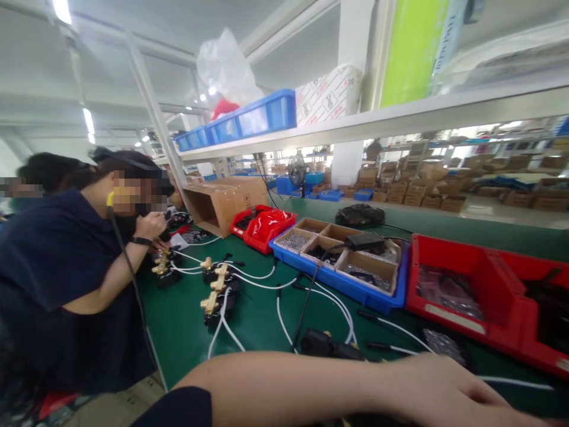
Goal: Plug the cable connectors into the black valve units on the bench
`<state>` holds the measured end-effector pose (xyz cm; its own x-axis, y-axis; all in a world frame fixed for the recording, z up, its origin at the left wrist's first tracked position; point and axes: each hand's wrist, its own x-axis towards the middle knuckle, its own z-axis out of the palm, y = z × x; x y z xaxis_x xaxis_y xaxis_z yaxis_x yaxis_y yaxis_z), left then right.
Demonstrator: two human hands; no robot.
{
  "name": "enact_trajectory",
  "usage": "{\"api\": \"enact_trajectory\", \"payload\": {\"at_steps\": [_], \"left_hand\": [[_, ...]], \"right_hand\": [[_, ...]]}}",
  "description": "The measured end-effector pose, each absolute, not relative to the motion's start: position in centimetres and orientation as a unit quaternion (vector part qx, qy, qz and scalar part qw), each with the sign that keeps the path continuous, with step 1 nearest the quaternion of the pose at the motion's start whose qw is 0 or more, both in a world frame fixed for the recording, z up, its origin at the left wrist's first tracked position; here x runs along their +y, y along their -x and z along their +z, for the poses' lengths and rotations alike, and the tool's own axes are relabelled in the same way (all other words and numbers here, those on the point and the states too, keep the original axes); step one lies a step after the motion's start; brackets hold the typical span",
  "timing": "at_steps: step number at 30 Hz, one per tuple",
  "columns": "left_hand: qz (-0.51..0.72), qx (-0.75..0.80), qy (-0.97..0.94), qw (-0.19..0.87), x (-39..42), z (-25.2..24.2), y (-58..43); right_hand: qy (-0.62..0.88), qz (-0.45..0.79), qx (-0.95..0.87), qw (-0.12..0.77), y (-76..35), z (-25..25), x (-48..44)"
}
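My left forearm crosses the bottom of the head view from a dark sleeve. My left hand [440, 388] is at the lower right, over the green table. Its fingers run out of the bottom edge, so their grip is hidden. Just behind the forearm lie black housings [317, 343] with white cables, partly covered by the arm. A small clear bag of parts [444, 347] lies beyond my hand, near black cable plugs [377, 346]. Further left, brass valve-like fittings [217, 284] on black bodies rest on the table with white cables attached. My right hand is out of view.
A blue tray [288, 259] with cardboard compartments of small parts stands ahead, red bins [466, 320] to its right. Smaller red bins [251, 240] and a cardboard box [226, 198] are further back. At left, a co-worker [71, 255] bends over similar fittings. A shelf [324, 127] spans above.
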<state>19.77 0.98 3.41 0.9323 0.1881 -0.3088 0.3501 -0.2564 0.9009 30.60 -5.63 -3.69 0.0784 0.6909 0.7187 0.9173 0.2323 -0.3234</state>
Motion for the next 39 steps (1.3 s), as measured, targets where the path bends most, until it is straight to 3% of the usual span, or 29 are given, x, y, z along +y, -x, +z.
{"api": "enact_trajectory", "payload": {"at_steps": [5,8,12,21,33,39], "left_hand": [[-0.050,0.250,-0.806,0.534,1.9,4.6,-19.3],[-0.027,0.209,-0.829,0.518,3.3,3.5,-20.0],[-0.042,0.106,-0.904,0.412,4.4,2.4,-21.0],[-0.180,0.004,-0.904,0.389,4.5,2.0,-21.7],[-0.116,-0.009,-0.915,0.387,3.7,0.6,-21.9],[-0.110,0.003,-0.917,0.384,3.4,0.5,-21.9]], "right_hand": [[0.652,-0.049,-0.690,0.312,-32.9,1.2,-15.5],[0.662,0.018,-0.694,0.283,-31.5,2.1,-17.3],[0.670,0.062,-0.700,0.241,-31.0,1.3,-16.8],[0.626,-0.053,-0.770,0.110,-31.3,0.4,-15.9],[0.587,-0.122,-0.787,0.149,-31.6,-0.3,-15.9],[0.611,-0.032,-0.775,0.157,-31.7,0.3,-15.9]]}}
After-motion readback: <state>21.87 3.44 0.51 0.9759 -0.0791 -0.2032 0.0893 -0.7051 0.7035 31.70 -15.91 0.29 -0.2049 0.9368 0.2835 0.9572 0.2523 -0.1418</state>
